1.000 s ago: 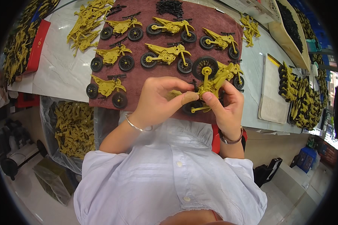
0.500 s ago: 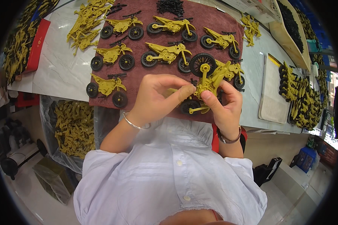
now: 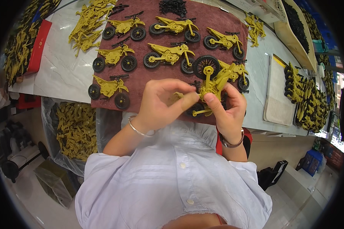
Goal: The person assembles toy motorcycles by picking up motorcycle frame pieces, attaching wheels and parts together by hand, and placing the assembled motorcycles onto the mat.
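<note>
Between my hands, above the cloth, is a yellow toy motorcycle (image 3: 217,81), tilted with its black spoked wheel (image 3: 206,66) upward. My right hand (image 3: 231,110) is closed on its body, thumb in front and fingers behind. Thumb and forefinger of my left hand (image 3: 162,100) come together in a pinch against the motorcycle's left side. Whatever lies between those fingertips is hidden. Below the held toy, another motorcycle lies partly covered by my hands.
Rows of yellow toy motorcycles (image 3: 168,54) lie on a dark red cloth (image 3: 141,82). Small black parts (image 3: 172,7) are heaped at its far edge. Yellow body parts (image 3: 88,24) lie left, more fill a lined bin (image 3: 76,129). Finished-looking motorcycles (image 3: 313,101) crowd the right beside a white tray (image 3: 277,103).
My left hand has shifted slightly, its thumb moving a little along the motorcycle's side. My right hand and the held motorcycle stay nearly in place.
</note>
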{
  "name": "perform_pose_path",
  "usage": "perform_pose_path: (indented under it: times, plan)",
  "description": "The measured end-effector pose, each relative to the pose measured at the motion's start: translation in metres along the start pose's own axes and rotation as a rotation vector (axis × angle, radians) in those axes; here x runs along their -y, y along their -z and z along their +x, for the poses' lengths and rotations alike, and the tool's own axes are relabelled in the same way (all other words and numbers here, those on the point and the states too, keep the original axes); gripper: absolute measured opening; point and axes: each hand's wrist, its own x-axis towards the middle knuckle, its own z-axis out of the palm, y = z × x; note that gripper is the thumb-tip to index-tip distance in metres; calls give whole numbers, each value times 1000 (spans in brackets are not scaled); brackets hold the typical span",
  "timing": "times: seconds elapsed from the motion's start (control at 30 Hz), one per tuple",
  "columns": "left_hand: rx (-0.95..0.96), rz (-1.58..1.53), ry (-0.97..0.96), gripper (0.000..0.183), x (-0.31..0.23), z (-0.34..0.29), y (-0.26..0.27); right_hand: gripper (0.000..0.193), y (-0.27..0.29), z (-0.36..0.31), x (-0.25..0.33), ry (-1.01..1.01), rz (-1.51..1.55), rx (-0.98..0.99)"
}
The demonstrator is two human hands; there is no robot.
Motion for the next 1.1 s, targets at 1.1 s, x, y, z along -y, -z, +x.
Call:
perform_pose_path:
  times: [1.1]
  plan:
    - [70,345,-456,42,-19,7,-10,25,12,0,-14,205,-113,120]
